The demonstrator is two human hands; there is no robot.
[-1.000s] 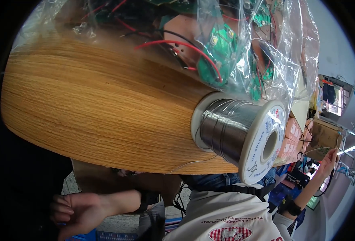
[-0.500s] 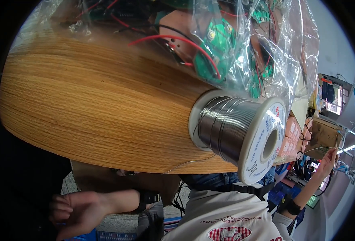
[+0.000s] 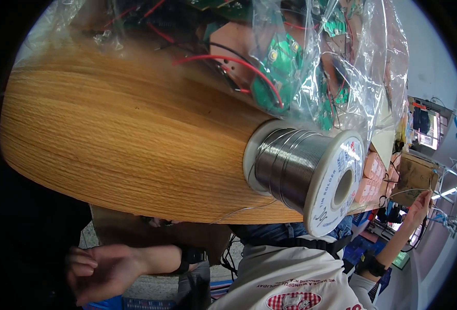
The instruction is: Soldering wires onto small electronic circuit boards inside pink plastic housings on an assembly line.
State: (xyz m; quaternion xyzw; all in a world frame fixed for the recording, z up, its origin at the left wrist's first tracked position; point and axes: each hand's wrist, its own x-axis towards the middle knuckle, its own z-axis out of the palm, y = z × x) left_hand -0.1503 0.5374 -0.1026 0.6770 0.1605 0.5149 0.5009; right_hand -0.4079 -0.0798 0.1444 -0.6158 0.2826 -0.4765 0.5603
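A spool of solder wire [image 3: 293, 163] with white flanges lies on its side at the table's near right, a loose end trailing over the edge. Off to the far right, my right hand [image 3: 418, 207] is raised, its fingertips pinched on a thin pale wire [image 3: 406, 191] that arcs away to the left. Below the table edge at lower left, my left hand [image 3: 104, 271] hangs palm up, its fingers loosely curled and thumb apart. Nothing shows in it, though its outer side fades into shadow. Both wrists wear dark bands.
A clear plastic bag [image 3: 311, 67] of green circuit boards with red and black leads fills the far side of the wooden table [image 3: 120, 144]. Pink blocks [image 3: 373, 170] and a cardboard box [image 3: 414, 173] stand beyond the spool. Blue crates are on the floor.
The view has shifted slightly, and my right hand sits a touch lower, still pinching the wire. My left hand stays nearly in place. The spool and bag appear unmoved on the table.
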